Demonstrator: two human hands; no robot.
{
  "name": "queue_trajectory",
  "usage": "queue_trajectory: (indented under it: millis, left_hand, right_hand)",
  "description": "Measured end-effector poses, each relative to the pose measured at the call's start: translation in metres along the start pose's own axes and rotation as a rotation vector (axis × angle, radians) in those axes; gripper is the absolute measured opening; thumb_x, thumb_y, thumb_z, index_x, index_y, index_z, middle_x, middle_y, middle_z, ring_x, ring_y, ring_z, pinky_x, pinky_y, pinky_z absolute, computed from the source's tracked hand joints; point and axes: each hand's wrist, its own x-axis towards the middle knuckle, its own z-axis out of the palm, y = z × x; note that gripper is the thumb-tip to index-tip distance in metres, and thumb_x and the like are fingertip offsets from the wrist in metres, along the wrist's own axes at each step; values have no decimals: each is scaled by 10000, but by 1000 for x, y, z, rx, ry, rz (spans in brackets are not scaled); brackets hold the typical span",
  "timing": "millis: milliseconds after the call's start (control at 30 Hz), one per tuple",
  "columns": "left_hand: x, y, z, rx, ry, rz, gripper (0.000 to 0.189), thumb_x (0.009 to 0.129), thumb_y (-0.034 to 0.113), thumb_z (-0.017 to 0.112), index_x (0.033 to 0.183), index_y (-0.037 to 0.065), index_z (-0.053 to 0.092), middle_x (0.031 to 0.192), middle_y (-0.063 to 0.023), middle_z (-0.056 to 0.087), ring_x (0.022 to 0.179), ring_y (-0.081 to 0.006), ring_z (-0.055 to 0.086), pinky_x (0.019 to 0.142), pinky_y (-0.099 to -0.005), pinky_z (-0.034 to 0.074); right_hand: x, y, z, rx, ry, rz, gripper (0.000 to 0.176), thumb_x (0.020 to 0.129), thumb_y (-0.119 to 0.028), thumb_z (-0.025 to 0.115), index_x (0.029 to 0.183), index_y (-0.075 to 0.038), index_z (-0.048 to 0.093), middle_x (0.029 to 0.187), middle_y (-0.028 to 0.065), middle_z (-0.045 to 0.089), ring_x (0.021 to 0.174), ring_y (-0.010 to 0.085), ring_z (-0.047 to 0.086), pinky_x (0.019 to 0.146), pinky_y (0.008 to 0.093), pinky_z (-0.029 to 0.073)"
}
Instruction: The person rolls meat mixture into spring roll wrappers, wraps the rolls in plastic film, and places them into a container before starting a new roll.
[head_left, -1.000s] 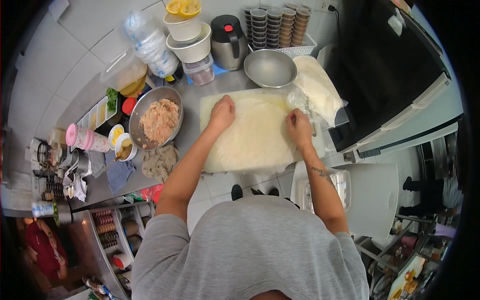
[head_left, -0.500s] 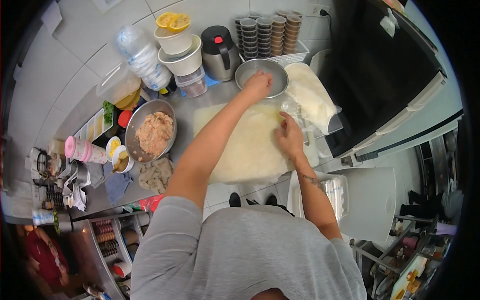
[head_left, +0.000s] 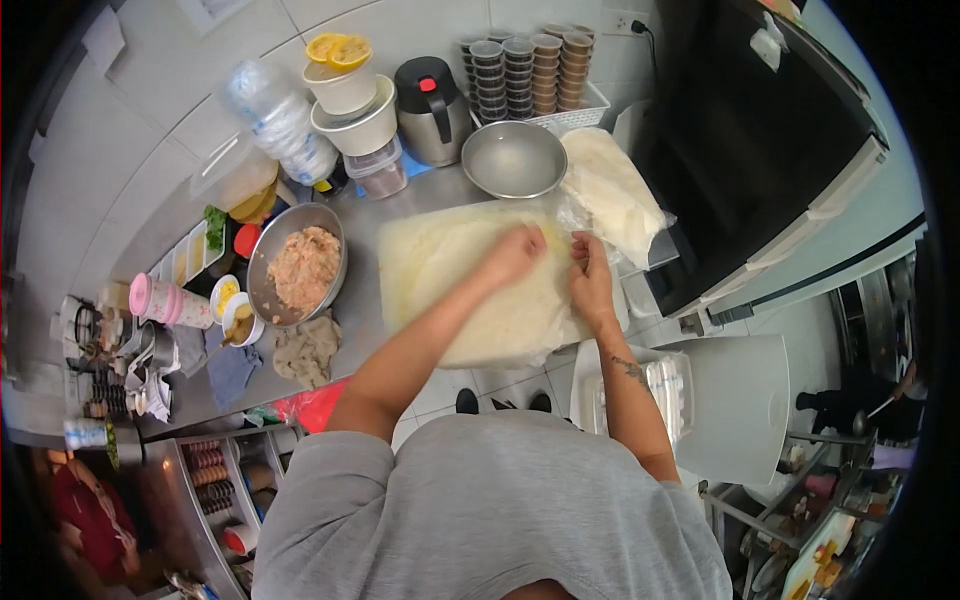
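Observation:
My left hand (head_left: 515, 252) is closed, its fingers curled, over the right part of a pale board (head_left: 400, 250). Soft off-white sheets (head_left: 480, 335) lie on the board and droop at its front edge. I see nothing held in that hand, though its fingertips are partly hidden. At the board's right side is my right hand (head_left: 592, 272), fingers loosely bent and apart, close to the sheets' edge. Just behind the board stands a shallow steel bowl (head_left: 515, 160). Beside it lies a clear plastic bag of pale, flat sheets (head_left: 612, 190).
To the left stand a steel bowl of pinkish minced mixture (head_left: 305, 270), a crumpled cloth (head_left: 307, 350) and small bowls (head_left: 240, 320). Behind are a steel jug (head_left: 432, 110), stacked tubs (head_left: 355, 120) and lidded cups (head_left: 530, 75). A dark-fronted appliance (head_left: 770, 140) borders the right.
My left hand has left the steel bowl and come down toward me over the sheets. My right hand has shifted slightly, its fingers more bent. The view has turned a little.

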Motion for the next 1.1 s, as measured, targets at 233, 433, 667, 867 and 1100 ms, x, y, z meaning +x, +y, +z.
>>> queue_trajectory:
  millis: [233, 433, 667, 867, 1100]
  left_hand:
    - [-8, -38, 1, 556, 313, 4, 125, 790, 20, 591, 899, 78, 570, 933, -148, 571, 942, -360, 547, 839, -466, 423]
    - [-38, -33, -25, 453, 282, 29, 122, 785, 3, 574, 897, 52, 567, 898, -178, 564, 905, -375, 558, 781, -484, 445]
    - [39, 0, -75, 436, 498, 60, 89, 803, 48, 589, 892, 52, 594, 940, -165, 579, 890, -384, 579, 780, -492, 470]
    - [118, -28, -68, 642, -155, -60, 100, 782, 67, 613, 868, 69, 665, 1044, -161, 603, 975, -326, 608, 836, -433, 487]
    - [100, -18, -106, -352, 147, -177, 92, 820, 54, 629, 911, 50, 616, 858, -29, 615, 760, -141, 585, 696, -274, 480]
  right_hand:
    - [-6, -11, 0, -331, -63, -236, 554, 674, 71, 509, 1219, -27, 506, 1070, 167, 519, 999, 330, 523, 924, 409, 435]
    - [-8, -12, 5, -295, -48, -223, 560, 668, 68, 509, 1220, -25, 504, 1057, 166, 523, 1016, 341, 508, 933, 415, 422]
    - [-4, -13, 3, -342, -60, -245, 553, 665, 67, 516, 1210, -25, 512, 1077, 169, 529, 1026, 350, 500, 936, 424, 415]
    - [-6, -10, 5, -356, -52, -234, 549, 668, 62, 510, 1210, -25, 512, 1099, 177, 530, 1053, 362, 496, 947, 432, 406]
    - [-6, -8, 5, -381, -38, -282, 551, 669, 56, 506, 1213, -29, 518, 1097, 172, 536, 1046, 362, 503, 947, 428, 410]
